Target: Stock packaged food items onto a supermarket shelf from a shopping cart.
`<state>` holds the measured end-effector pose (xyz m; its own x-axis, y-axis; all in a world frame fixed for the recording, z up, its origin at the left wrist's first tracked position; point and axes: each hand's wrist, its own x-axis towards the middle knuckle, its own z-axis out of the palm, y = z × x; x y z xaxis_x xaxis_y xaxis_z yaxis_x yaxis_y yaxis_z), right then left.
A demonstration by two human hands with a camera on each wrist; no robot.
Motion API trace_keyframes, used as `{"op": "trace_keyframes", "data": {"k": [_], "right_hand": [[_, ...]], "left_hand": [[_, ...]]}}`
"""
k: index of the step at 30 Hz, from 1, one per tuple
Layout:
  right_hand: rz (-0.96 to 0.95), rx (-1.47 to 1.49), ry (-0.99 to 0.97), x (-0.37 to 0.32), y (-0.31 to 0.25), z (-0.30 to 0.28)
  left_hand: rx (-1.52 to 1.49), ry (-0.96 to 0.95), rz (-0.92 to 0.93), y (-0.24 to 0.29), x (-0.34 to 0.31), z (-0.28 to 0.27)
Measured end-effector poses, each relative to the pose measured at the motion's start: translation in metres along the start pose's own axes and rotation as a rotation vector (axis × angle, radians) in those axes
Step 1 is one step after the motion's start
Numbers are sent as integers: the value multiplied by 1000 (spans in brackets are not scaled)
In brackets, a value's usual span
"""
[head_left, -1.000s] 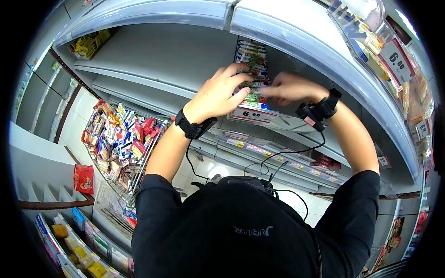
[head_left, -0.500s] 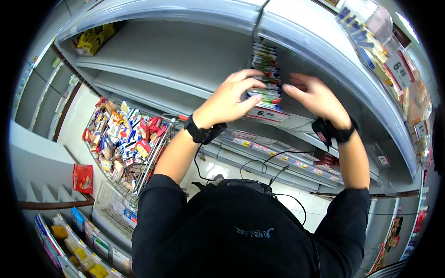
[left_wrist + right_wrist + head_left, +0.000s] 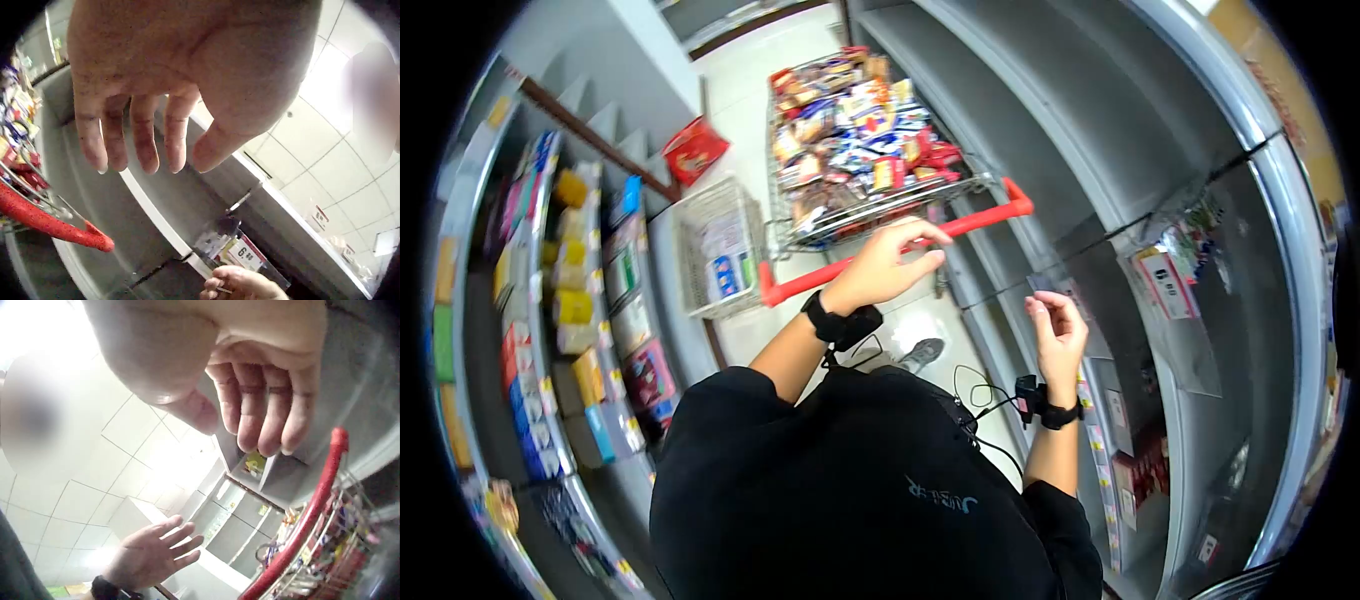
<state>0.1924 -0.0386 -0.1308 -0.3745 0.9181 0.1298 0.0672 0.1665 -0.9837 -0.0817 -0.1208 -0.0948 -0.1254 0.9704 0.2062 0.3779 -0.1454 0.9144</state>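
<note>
In the head view my left hand [image 3: 887, 266] hovers over the red handle [image 3: 990, 215] of a shopping cart, its fingers loosely bent around nothing. The left wrist view shows that hand [image 3: 181, 81] with empty, relaxed fingers. My right hand [image 3: 1060, 335] is raised beside the shelf at the right, fingers loosely bent; the right wrist view shows this hand [image 3: 250, 381] empty too. The cart's wire basket [image 3: 830, 230] is heaped with small packaged snacks [image 3: 870, 130]. A row of packets [image 3: 1200, 235] stands on the shelf behind a price tag [image 3: 1166, 286].
A pale plastic basket [image 3: 750, 225] with a few packages stands left of the cart. Near it lies a red bag [image 3: 695, 150] at a display's foot. Stocked shelves [image 3: 580, 290] line the left side, and grey shelves [image 3: 1090, 130] the right. Cables hang near my waist.
The view has turned left toward the cart. Both hands have left the packet row; the left is over the cart handle, the right is lower beside the shelf.
</note>
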Motion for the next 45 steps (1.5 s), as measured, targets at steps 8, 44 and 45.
{"op": "trace_keyframes", "data": {"k": [8,44,45], "right_hand": [[114,169,-171,-39,26,98],[129,-79,197,15,-27,282],[135,-108,211,13,-31,281]], "left_hand": [[32,282,-247,-23,-132,-99],[564,-111,106,-253,70,-252],[613,-98,151,-265,81,-249]]}}
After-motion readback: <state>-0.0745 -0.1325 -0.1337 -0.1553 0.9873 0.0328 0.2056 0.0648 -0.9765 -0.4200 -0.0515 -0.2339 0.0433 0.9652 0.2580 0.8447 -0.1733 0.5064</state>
